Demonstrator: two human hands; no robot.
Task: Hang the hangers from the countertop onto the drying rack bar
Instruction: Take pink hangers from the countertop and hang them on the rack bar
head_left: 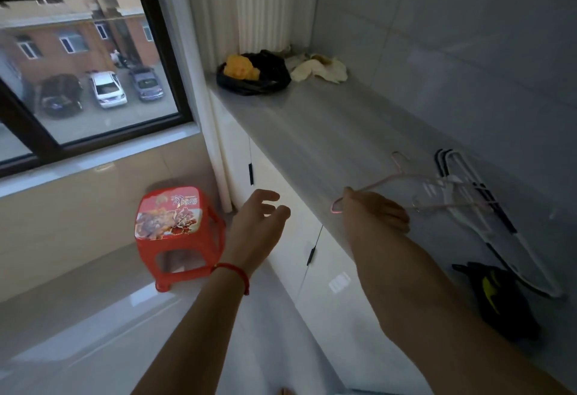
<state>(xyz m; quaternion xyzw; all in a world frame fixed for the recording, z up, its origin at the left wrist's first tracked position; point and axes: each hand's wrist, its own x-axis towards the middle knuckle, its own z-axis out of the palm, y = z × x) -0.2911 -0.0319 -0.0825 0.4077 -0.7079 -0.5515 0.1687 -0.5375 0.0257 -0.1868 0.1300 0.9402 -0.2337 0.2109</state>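
A thin pink hanger (402, 177) lies on the grey countertop (327, 132), its hook pointing away from me. My right hand (373, 210) is shut on the hanger's near left corner at the counter's front edge. Behind it, against the wall, lie a white hanger (487, 226) and a black hanger (499, 210), overlapping each other and the pink one. My left hand (260, 223) hovers open in front of the cabinet, fingers spread, holding nothing. No drying rack bar is in view.
A black bag with something yellow (253, 73) and pale cloths (318, 68) sit at the counter's far end. A black and yellow object (496, 297) lies near me on the counter. A red plastic stool (178, 229) stands on the floor by the window wall.
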